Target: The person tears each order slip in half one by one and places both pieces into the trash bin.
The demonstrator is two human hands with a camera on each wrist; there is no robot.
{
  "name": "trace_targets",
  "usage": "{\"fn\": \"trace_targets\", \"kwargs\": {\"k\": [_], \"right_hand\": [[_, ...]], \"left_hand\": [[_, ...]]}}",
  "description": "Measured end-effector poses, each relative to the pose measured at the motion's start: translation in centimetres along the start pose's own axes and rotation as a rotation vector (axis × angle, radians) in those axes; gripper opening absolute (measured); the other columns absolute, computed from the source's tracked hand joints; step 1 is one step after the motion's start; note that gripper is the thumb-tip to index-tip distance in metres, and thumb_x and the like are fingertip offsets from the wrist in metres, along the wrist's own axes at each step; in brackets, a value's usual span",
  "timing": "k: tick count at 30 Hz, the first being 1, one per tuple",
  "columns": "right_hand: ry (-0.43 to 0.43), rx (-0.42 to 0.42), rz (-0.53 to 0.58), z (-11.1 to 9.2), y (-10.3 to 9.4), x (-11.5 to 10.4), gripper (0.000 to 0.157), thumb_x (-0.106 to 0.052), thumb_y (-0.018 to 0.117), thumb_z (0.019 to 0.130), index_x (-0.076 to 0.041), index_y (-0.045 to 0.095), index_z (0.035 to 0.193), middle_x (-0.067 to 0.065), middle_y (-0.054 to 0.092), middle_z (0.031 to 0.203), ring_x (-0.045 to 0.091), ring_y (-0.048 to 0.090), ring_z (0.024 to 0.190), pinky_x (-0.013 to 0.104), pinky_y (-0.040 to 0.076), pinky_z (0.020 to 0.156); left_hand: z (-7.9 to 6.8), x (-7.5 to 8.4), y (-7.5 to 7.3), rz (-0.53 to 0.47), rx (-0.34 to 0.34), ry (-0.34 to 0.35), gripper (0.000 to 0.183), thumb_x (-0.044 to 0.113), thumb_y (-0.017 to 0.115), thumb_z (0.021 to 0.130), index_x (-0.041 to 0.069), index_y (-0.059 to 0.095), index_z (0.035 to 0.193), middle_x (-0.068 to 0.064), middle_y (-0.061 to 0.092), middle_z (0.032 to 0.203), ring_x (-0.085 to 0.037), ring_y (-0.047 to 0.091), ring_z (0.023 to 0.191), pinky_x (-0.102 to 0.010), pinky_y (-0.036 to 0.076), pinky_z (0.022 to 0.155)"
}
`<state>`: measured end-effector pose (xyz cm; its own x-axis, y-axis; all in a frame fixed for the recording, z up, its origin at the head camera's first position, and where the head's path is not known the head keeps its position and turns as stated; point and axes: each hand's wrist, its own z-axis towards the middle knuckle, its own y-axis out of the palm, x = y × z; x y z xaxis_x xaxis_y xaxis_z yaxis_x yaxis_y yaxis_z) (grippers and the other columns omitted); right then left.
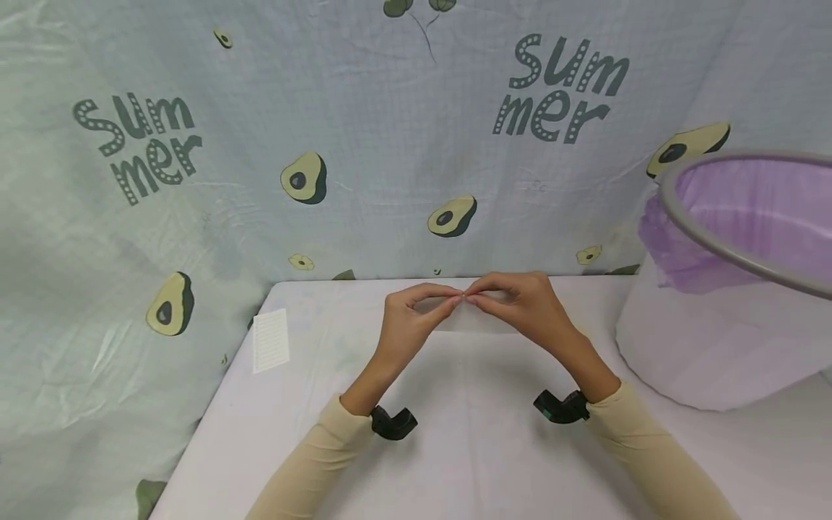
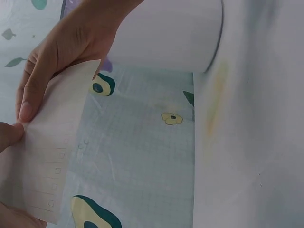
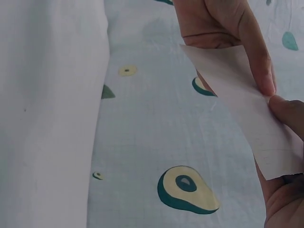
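A small sheet of paper (image 1: 481,323) is held up over the far part of the table, hard to make out against the white in the head view. My left hand (image 1: 408,323) pinches it between thumb and forefinger. Right beside that grip, my right hand (image 1: 528,307) pinches the same edge, so the fingertips of both hands meet. The left wrist view shows printed lines and little checkboxes on the paper (image 2: 54,142). Seen from the right wrist, the paper (image 3: 242,109) looks mostly blank and slightly bowed, and it partly hides the palms.
Another white slip (image 1: 270,340) with faint lines lies at the table's left edge. On the right stands a large white bin (image 1: 728,347) with a grey rim and purple liner (image 1: 689,253). Behind the white table (image 1: 448,433) hangs a cloth printed with avocados.
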<state>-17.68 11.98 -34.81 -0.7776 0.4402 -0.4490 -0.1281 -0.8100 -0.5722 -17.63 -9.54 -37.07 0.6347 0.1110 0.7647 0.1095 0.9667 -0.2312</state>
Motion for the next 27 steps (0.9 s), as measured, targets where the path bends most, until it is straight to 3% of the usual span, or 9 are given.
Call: {"fn": "trace_targets", "kwargs": {"k": [6, 18, 27], "right_hand": [[-0.036, 0.024, -0.04, -0.3, -0.7, -0.4, 0.017, -0.008, 0.085, 0.083, -0.015, 0.081, 0.097, -0.008, 0.077, 0.09, 0.007, 0.072, 0.08, 0.013, 0.052, 0.074], [-0.024, 0.08, -0.063, -0.6, -1.4, -1.4, 0.018, -0.005, 0.085, 0.081, -0.012, 0.081, 0.097, -0.005, 0.078, 0.088, 0.007, 0.071, 0.075, 0.012, 0.05, 0.069], [-0.042, 0.105, -0.06, -0.6, -2.2, -2.2, 0.022, -0.001, 0.084, 0.081, -0.013, 0.081, 0.099, -0.005, 0.078, 0.09, 0.009, 0.073, 0.079, 0.012, 0.051, 0.074]], "left_hand": [[0.3, 0.5, 0.5, -0.044, -0.015, 0.055, 0.012, 0.009, 0.078, 0.091, 0.005, 0.08, 0.101, -0.005, 0.078, 0.1, -0.016, 0.073, 0.099, -0.038, 0.056, 0.093], [0.3, 1.2, 1.1, -0.024, 0.016, 0.081, 0.012, 0.012, 0.077, 0.092, 0.006, 0.08, 0.101, -0.005, 0.078, 0.098, -0.016, 0.072, 0.097, -0.036, 0.055, 0.094], [0.6, 2.1, 1.3, -0.087, 0.007, 0.103, 0.011, 0.008, 0.077, 0.091, 0.004, 0.079, 0.101, -0.007, 0.078, 0.099, -0.016, 0.073, 0.097, -0.036, 0.056, 0.093]]}}
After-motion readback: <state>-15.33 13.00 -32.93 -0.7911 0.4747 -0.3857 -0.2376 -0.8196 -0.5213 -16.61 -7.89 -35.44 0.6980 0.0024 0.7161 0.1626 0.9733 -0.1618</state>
